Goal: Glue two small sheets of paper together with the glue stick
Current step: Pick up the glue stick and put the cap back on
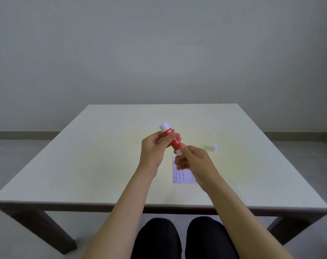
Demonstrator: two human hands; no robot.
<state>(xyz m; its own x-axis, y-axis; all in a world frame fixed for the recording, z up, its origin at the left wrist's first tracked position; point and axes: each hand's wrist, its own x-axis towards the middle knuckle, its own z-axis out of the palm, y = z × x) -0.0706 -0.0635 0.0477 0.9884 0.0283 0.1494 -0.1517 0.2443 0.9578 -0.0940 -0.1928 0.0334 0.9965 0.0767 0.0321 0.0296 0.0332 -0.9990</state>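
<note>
Red-and-white plastic glue stick [170, 137] held above the pale table [103, 156], long axis tilted, white glue end up and away. Left hand [155, 149] wraps the barrel; right hand [191, 159] pinches the near base knob. Printed paper sheet [183, 175] lies beneath the right hand; white cap [214, 147] apart, right.

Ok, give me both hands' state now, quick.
Left hand: closed around the glue stick.
Right hand: pinching the stick's white base end.

paper [183, 175]: partly hidden by right hand [193, 159] | print illegible
</note>
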